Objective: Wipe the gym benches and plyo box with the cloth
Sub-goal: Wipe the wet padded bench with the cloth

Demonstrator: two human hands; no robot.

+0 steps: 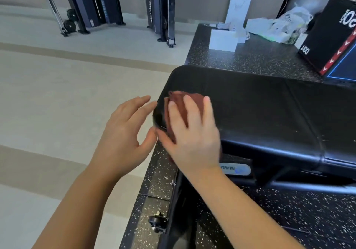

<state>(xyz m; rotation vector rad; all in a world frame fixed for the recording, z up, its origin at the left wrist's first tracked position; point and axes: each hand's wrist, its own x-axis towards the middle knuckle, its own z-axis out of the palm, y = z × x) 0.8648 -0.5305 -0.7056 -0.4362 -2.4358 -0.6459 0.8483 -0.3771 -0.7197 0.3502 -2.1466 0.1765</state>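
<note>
- The red-brown cloth (180, 109) lies on the near left end of the black bench pad (269, 113), and its lower part drapes over the pad's rounded edge.
- Your right hand (192, 135) presses flat on the cloth. The fingers are straight and spread, with cloth showing between them, and the thumb points left along the pad's edge.
- Your left hand (123, 133) is just beside the end of the bench, palm turned toward it. The fingers are loosely extended and close together, and it holds nothing. You cannot tell whether the fingertips touch the pad.
- Your two thumbs come very near each other at the pad's edge.
- Under the pad you can see the dark bench frame (289, 181), with a small wheel (157, 221) at its foot.
- The bench stands on a black speckled mat (250, 59), which borders a pale floor (57, 84) on your left.
- The black plyo box (327, 36) sits tilted on the mat at the far right, well apart from the cloth.
- Near it are a white paper bag (238, 11), a white box (223, 39), and some plastic bags (289, 23).
- A cable machine (96, 4) stands by the far wall.
</note>
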